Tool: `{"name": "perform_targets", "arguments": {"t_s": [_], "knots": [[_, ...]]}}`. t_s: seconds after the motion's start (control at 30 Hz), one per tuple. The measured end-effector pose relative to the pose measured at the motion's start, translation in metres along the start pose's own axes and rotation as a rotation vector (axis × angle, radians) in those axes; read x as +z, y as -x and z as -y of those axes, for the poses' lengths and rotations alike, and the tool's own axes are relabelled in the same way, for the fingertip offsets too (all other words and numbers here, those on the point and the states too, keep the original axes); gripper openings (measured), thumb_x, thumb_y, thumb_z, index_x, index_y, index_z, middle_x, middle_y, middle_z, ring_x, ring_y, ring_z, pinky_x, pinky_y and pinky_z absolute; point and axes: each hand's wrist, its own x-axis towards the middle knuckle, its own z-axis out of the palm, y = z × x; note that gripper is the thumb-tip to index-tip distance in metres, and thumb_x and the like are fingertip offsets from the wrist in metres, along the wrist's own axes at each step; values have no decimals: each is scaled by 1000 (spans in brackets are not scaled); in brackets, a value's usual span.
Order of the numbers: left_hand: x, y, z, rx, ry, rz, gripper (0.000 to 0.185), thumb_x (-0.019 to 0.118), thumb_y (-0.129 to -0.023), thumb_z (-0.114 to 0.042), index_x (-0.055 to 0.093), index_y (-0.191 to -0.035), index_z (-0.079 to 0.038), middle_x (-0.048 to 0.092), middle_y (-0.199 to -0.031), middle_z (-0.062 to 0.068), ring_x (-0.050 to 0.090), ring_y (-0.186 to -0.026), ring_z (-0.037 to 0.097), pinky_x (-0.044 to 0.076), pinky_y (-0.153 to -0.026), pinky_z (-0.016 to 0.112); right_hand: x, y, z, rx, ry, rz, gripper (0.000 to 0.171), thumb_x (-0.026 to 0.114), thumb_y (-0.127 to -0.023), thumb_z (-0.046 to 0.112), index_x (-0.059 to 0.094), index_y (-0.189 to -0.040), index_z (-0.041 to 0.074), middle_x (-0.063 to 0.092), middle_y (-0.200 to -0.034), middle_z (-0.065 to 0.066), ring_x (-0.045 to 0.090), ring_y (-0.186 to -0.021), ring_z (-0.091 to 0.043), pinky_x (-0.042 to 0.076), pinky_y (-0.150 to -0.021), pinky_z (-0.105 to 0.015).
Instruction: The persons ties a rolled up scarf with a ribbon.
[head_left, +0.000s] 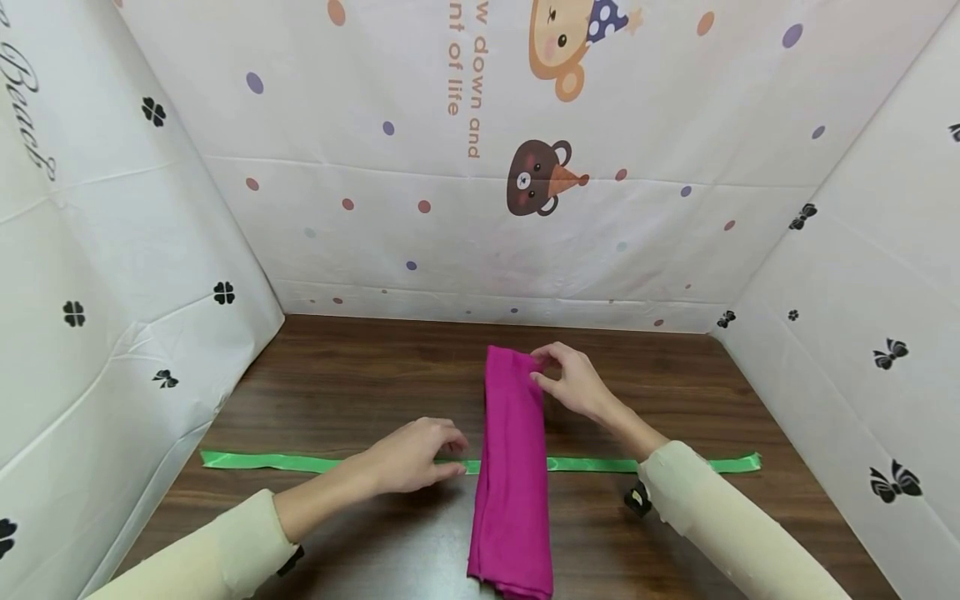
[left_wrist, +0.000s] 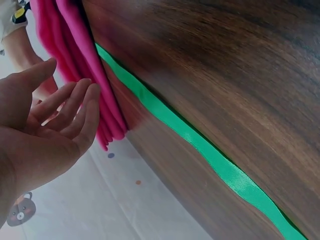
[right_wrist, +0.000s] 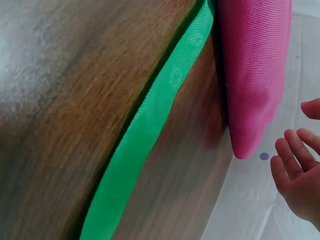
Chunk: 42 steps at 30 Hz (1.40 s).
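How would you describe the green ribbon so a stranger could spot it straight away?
Look at the brown wooden table between the white patterned walls. Across it, from left to right, lies the green ribbon, flat and shiny, passing under the folded pink cloth. It is the only long, thin strip there; the cloth is broad and lies crosswise over it.

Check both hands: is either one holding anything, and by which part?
Neither clearly holds anything. The left hand lies open over the green ribbon, beside the pink cloth. The right hand is at the cloth's far right corner; the wrist view shows its fingers apart from it.
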Motion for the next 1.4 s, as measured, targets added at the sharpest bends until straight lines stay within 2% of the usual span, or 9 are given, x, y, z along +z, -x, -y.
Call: {"name": "perform_targets", "arguments": {"t_s": [0.2,0.5,0.7,0.93,1.4], "knots": [[-1,1,3,-11,4,10,33,78,-99,-26,73,-125,-7,72,-119,2,68,-111,19,57,-96,37,-1,4,0,5,15,4,36,79,-95,9,69,-125,-6,70,-116,-21,69,-107,-35,56,-98,-54],[-6,2,9,-21,-11,2,32,78,-99,-25,74,-126,-7,72,-119,1,68,-112,18,57,-98,39,-8,9,-1,-4,43,-25,34,81,-93,9,70,-123,-5,71,-112,-14,69,-106,-30,57,-95,-49],[-8,1,11,-23,-27,4,33,77,-100,-27,74,-125,-7,72,-119,2,69,-111,22,57,-96,40,-11,14,-1,-27,75,-21,32,81,-93,8,71,-121,-4,72,-109,-12,68,-103,-30,57,-91,-52],[-10,3,14,-24,-21,4,33,77,-100,-27,74,-126,-6,72,-120,3,69,-110,22,58,-94,40,-16,21,0,-11,84,0,33,81,-94,10,71,-123,-3,72,-109,-9,67,-103,-27,58,-91,-50],[-18,14,21,-21,-15,-2,31,78,-99,-23,73,-127,-8,71,-121,3,69,-112,25,57,-96,44,-20,37,-1,-47,107,19,32,81,-95,11,70,-123,-1,71,-112,-12,68,-104,-33,57,-89,-54]]}}
